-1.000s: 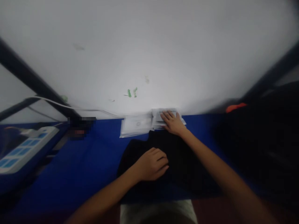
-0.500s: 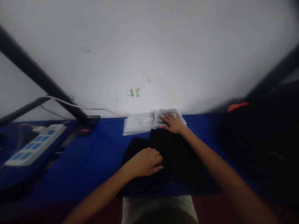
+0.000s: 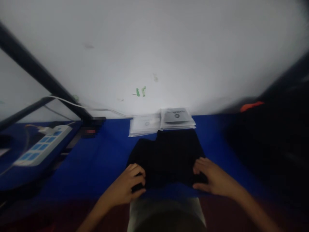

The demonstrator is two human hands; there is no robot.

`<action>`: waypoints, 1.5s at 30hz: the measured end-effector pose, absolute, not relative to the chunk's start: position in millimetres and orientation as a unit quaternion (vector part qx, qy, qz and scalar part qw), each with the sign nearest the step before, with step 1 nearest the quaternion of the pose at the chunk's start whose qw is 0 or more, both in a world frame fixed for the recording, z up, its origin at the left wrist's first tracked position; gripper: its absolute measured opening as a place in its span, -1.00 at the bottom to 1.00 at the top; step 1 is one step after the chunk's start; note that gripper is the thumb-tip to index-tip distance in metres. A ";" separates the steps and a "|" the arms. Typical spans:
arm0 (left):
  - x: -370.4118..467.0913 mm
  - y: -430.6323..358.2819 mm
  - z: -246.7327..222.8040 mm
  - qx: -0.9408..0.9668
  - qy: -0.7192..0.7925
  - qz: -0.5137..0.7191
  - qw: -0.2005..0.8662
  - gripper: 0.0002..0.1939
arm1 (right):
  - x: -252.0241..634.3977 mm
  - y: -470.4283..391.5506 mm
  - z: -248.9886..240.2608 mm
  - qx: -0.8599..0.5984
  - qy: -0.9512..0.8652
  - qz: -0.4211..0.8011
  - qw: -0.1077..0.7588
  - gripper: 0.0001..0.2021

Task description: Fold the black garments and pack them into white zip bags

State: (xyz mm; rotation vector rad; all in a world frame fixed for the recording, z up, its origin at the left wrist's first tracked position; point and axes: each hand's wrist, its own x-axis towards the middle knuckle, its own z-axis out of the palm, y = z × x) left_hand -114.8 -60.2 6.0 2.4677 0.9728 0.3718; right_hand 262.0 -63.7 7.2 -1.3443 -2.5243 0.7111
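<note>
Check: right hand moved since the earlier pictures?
Yes. Relative to the wall, the right hand moved away and rightward, off the right packet stack, to the right edge of the black cloth.

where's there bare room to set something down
Widest: the blue surface between the power strip and black cloth. A narrower patch lies between the cloth and the dark mass at right. The middle is crowded: white packets by the wall, cloth before them, left hand and right hand at its sides.

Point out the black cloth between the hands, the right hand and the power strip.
Black cloth [image 3: 172, 156]: head view, middle of its top.
Right hand [image 3: 211, 177]: head view, back of the hand.
Power strip [image 3: 43, 147]: head view, middle of its socket face.
</note>
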 end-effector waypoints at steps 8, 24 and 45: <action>-117.8 -66.3 9.0 0.880 0.351 0.148 0.284 -0.90 | 271.6 -89.1 15.4 -0.456 -0.842 0.269 0.101 -0.92; -106.8 -30.4 -14.3 0.785 0.515 0.330 0.097 -0.80 | 290.1 -60.8 -1.2 -0.626 -0.678 0.163 0.349 -0.77; -14.8 96.7 -9.6 0.855 0.485 0.129 0.128 -0.78 | 277.0 61.5 -19.0 -0.587 -0.805 -0.063 0.051 -0.72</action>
